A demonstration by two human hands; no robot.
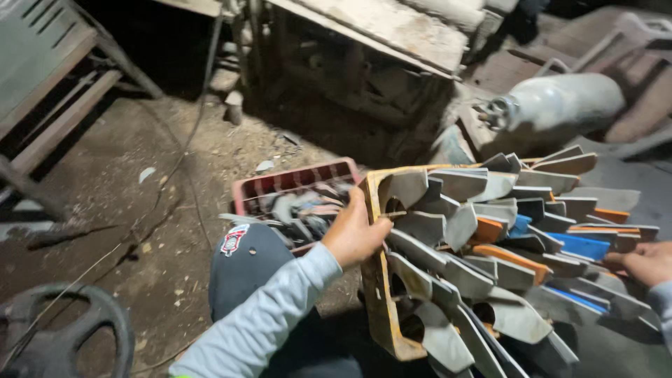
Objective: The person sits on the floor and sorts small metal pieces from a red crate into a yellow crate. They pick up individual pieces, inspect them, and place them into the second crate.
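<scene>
One camera sits on my head and faces down and forward, close over my left hand (353,234) and right hand (647,262). Its field takes in the crate (381,308) at near range and the dirt floor (126,182) beyond. No second view exists.

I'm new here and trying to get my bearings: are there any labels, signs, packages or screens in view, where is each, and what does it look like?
Patch: a small shield-shaped badge, red, white and dark, on a dark blue cap just below the red crate, left of the left hand.
Packages, signs, screens: none visible.
</scene>
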